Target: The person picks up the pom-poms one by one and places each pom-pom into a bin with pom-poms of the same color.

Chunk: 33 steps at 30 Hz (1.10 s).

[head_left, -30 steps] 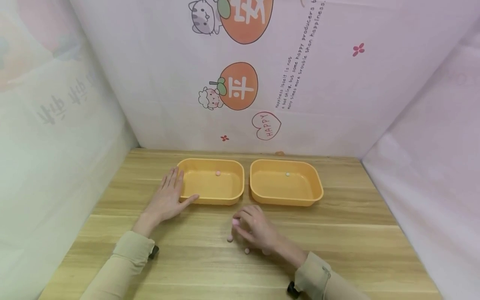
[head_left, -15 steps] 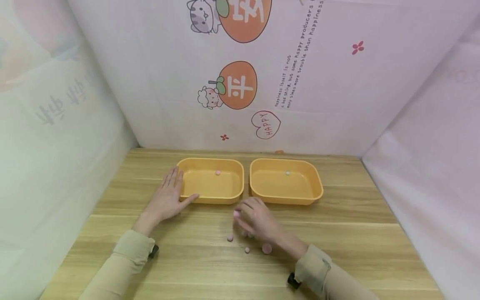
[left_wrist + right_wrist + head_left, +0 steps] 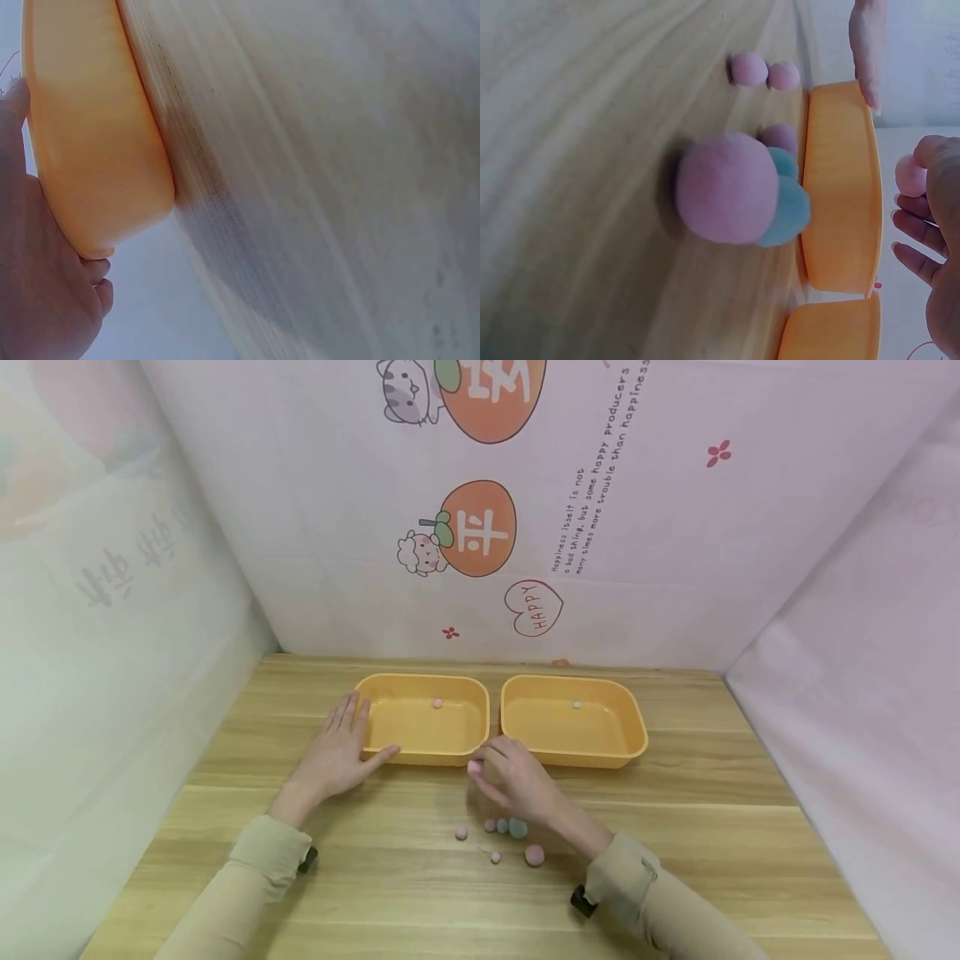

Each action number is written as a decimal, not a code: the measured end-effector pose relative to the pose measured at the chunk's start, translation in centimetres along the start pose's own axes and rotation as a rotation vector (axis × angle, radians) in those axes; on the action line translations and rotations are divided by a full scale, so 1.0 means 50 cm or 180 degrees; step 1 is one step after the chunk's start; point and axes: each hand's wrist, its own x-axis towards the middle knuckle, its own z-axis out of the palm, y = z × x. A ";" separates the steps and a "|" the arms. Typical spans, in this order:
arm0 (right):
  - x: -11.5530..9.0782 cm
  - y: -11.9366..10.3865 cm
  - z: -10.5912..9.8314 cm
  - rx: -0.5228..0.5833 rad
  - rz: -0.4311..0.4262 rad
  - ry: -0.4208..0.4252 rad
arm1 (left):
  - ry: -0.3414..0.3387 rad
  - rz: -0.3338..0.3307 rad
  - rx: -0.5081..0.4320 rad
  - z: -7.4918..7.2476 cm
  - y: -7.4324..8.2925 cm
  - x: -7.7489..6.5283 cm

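My right hand (image 3: 517,781) pinches a pink ball (image 3: 475,767) between thumb and fingertips, just short of the near edge of the left yellow tub (image 3: 423,759). In the right wrist view the held ball (image 3: 909,176) shows beside the thumb, with the other fingers apart from it. My left hand (image 3: 333,760) rests on that tub's left end, fingers spread, thumb along the front rim. Inside the tub lies a small pink ball (image 3: 437,702). The right yellow tub (image 3: 585,762) has a small pale green ball (image 3: 577,704) in it.
On the wooden table below my right hand lie two teal balls (image 3: 517,828) side by side and several pink ones, the largest pink ball (image 3: 534,856) nearest my right sleeve. A printed cloth wall (image 3: 637,610) stands behind the tubs, with pale cloth on both sides.
My right hand has moved forward toward the tubs with the pink ball, uncovering the teal balls and the large pink one on the table. My left hand has stayed put.
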 end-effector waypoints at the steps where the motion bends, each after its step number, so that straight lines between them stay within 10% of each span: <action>1: 0.003 0.001 -0.001 0.0006 0.0003 0.0006 | -0.0010 -0.0005 0.0002 0.000 0.000 0.000; 33: 0.099 0.052 0.031 0.0081 0.0340 -0.0026 | -0.0006 -0.0010 -0.0005 0.002 -0.001 0.000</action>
